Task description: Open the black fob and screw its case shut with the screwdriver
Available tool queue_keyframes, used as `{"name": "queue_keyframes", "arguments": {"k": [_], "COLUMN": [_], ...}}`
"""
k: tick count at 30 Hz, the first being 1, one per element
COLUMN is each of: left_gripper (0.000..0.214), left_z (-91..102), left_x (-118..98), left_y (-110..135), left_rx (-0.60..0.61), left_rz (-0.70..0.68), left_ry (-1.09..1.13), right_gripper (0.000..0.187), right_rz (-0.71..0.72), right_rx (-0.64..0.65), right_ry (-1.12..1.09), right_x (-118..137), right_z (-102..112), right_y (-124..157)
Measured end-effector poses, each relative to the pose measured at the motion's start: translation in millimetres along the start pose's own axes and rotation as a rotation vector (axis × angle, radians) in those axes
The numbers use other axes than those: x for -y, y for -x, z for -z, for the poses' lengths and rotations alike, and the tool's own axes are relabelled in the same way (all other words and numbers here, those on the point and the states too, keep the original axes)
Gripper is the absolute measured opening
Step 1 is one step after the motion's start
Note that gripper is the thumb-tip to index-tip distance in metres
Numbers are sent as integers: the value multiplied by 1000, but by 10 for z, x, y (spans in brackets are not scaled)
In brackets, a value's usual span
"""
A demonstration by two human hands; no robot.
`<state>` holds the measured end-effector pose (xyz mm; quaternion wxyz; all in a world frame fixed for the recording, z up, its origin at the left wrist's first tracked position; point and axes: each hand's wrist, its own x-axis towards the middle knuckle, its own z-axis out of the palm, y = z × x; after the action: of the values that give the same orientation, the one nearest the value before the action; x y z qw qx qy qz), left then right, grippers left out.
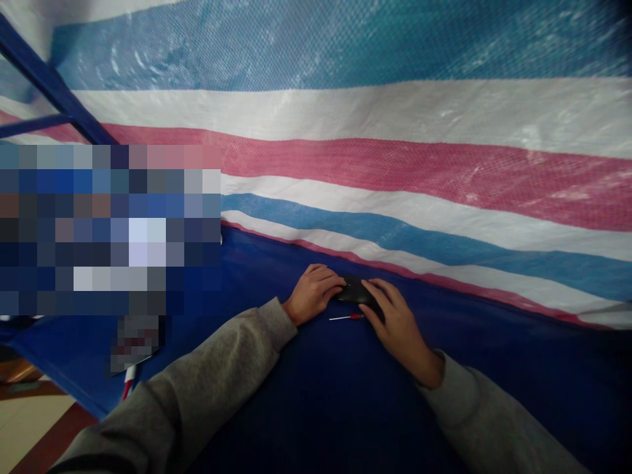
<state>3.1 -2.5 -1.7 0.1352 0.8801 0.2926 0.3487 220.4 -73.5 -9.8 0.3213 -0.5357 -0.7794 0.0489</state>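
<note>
A black, rounded computer mouse (353, 290) rests on the dark blue surface in front of me, held between both hands. My left hand (316, 289) has its fingers closed over the left end. From the other side, my right hand (395, 319) grips the right end, thumb toward me and fingers along the far edge. Just below the mouse lies a small screwdriver (347, 317) with a red handle and a thin metal shaft pointing left; neither hand appears to hold it. My fingers cover both ends of the mouse.
Behind the blue surface (306, 408) hangs a striped plastic sheet (375, 158) in blue, white and red. A blue metal pole (74, 108) slants at upper left. Blurred blocks hide the left side; a red and white cable (129, 378) comes out below them.
</note>
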Motion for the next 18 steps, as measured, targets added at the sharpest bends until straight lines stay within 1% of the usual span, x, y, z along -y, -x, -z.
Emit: {"name": "queue_keyframes", "arguments": {"k": [8,14,18], "left_gripper": [21,20,19], "left_z": [9,17,14], "left_x": [-5,-11,-12], "left_y": [4,-2,2], "left_rx": [42,9,10], "left_rz": [17,-4,-15], "left_ry": [-40,-16,-10], "right_gripper": [46,46,46], "right_rz": [-6,-3,6], "right_rx": [3,3,0], "right_ry": [-3,-7,2], "right_x": [4,-5,-4], "right_z": [4,-3,-1], "right_y": [4,5,0]}}
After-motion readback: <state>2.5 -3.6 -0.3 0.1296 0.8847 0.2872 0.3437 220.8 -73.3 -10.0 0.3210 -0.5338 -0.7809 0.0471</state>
